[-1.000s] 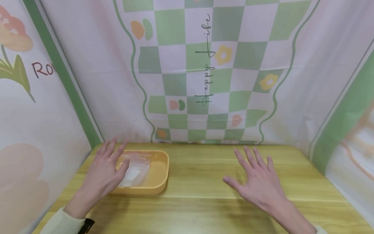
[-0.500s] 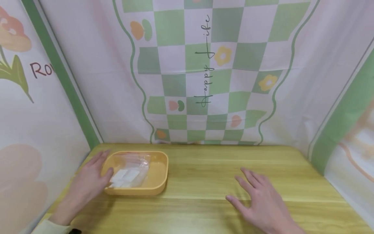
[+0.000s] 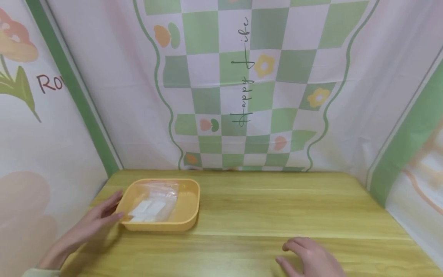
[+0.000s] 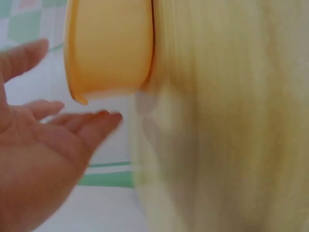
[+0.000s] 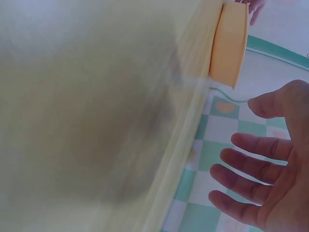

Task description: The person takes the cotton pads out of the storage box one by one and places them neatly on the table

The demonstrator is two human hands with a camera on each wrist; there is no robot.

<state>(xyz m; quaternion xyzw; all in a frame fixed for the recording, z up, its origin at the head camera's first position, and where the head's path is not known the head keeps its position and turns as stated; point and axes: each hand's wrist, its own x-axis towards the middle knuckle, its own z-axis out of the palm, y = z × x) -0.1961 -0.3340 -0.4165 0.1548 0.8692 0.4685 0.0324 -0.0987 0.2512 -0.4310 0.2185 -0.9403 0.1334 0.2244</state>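
Note:
An orange-yellow plastic tray (image 3: 187, 204) stands at the left of the wooden table. Inside it lies a clear plastic bag (image 3: 169, 198) with flat white pieces (image 3: 149, 209) in it. My left hand (image 3: 93, 223) is beside the tray's left end, thumb and fingers spread apart with the tips right at the rim. The left wrist view has this hand (image 4: 48, 135) with relaxed fingers and the tray's outer wall (image 4: 111, 48) just past them. Low at the right, my right hand (image 3: 311, 259) holds nothing; its fingers (image 5: 241, 181) are loosely bent in the right wrist view.
The wooden table (image 3: 249, 215) runs back to a hanging cloth (image 3: 235, 96) with a green checkered print. Cloth side walls (image 3: 52, 154) rise at the left and right of the table.
My left hand has moved from over the tray to its left end, lower and turned toward it. The right hand has drawn back toward the near edge. The tray stays in place.

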